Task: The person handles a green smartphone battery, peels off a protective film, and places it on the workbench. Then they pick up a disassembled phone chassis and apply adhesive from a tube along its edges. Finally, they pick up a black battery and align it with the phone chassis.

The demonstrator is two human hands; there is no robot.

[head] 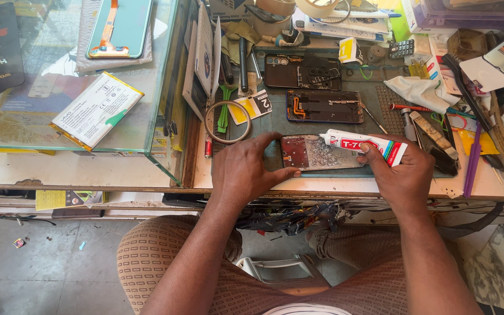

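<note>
The left hand [246, 169] steadies the thin, fragile opened phone [316, 153] by its edges; the right hand [401, 169] pinches the soft glue tube [361, 144].

An opened phone body with a cracked, scraped inner face [321, 153] is placed at the near edge of the grey work mat [380, 125]. At its 9 o'clock the left hand [243, 169] is set against it; at its 3 o'clock the right hand [402, 172] is found, with a white adhesive tube [360, 143] laid across the phone's far edge. At 12 o'clock a second opened dark phone frame [324, 106] is placed, and behind that a third dark phone back with its parts exposed [302, 72]. At 10 o'clock a thin metal ring [227, 122] is laid.
</note>
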